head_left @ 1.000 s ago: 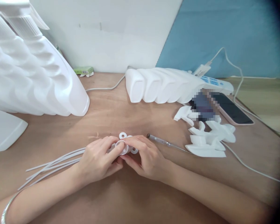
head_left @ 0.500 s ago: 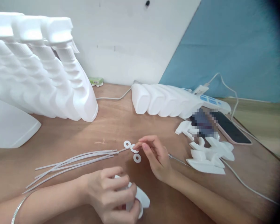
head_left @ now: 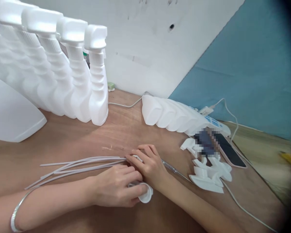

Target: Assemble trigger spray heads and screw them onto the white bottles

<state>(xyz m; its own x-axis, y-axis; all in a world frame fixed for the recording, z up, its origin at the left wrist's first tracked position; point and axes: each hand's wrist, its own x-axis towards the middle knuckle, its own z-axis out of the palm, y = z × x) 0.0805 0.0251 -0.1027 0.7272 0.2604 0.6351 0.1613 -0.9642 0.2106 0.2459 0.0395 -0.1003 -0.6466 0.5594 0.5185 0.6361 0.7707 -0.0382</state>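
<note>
My left hand [head_left: 120, 186] is closed around a white plastic spray head [head_left: 146, 193], its round collar facing up and outward, much of it hidden by the fingers. Against it, my right hand [head_left: 150, 165] reaches down to the table with bent fingers at the right ends of several thin white tubes [head_left: 82, 163]. A white ring washer [head_left: 137, 158] shows partly beneath those fingers. Whatever the right fingertips pinch is hidden. A slim screwdriver [head_left: 176, 170] lies just right of the right hand.
Upright white spray bottles [head_left: 98, 94] stand in rows at the left, beside a large white bottle [head_left: 16, 113] lying down. More white bottles [head_left: 152, 111] lie at the back. Loose white sprayer parts [head_left: 207, 176], a phone [head_left: 229, 150], a power strip [head_left: 217, 123] and cable occupy the right.
Both hands were together on the spray head; the right hand let go and moved onto the tube ends and washers. The left hand dipped with the spray head, then rose beside it. The view shifted left.
</note>
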